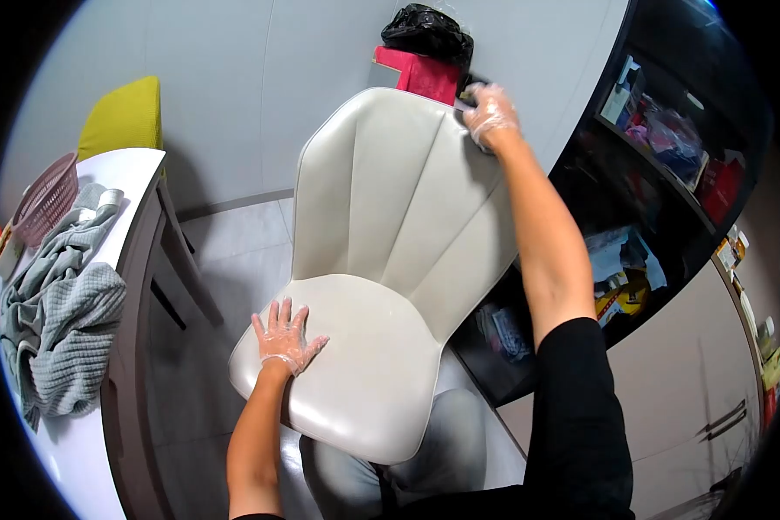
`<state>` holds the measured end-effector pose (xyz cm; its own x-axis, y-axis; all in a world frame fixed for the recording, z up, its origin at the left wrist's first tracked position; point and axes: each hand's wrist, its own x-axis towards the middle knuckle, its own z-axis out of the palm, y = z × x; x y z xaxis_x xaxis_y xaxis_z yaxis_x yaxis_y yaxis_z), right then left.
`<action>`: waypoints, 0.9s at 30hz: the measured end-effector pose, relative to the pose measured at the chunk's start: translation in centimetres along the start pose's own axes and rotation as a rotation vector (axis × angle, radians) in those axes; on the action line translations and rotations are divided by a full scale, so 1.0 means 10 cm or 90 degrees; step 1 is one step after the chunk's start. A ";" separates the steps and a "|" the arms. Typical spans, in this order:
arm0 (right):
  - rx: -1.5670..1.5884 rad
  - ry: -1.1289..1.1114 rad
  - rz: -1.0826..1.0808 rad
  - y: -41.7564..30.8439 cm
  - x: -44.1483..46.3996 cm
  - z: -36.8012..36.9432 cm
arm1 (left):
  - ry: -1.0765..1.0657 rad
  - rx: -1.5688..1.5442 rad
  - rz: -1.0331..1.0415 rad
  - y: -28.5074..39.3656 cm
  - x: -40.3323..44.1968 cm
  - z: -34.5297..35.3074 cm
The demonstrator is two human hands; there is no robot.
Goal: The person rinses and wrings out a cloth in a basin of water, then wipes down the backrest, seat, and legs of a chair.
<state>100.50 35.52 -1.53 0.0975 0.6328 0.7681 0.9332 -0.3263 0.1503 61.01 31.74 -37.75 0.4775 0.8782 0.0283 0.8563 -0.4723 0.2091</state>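
A cream padded chair with vertical seams on its backrest stands in front of me. My left hand, in a clear thin plastic glove, lies flat on the left part of the seat with its fingers spread. My right hand, gloved the same way, is at the upper right edge of the backrest. Its fingers are curled and slightly blurred. Something small, dark and yellowish shows at the fingertips, but I cannot make out what it is.
Behind the chair is a red box with a black plastic bag on top. At left, a white table bears a grey-green cloth and a pink basket. A yellow-green chair stands beyond. A dark open cabinet is at right.
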 end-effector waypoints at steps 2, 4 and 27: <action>-0.113 -0.069 0.023 -0.16 -0.21 0.27 | -0.008 0.001 -0.003 0.01 0.00 -0.02; -0.103 0.019 0.023 -0.32 -0.39 0.54 | -0.011 0.007 -0.002 0.02 0.00 -0.03; 0.027 -0.328 -0.273 -0.89 -1.60 1.05 | 0.018 -0.005 0.008 -0.06 -0.01 0.07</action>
<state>94.29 35.70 -21.70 -0.1419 0.9580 0.2491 0.9380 0.0497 0.3430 60.58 31.87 -38.57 0.4829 0.8737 0.0585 0.8483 -0.4833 0.2165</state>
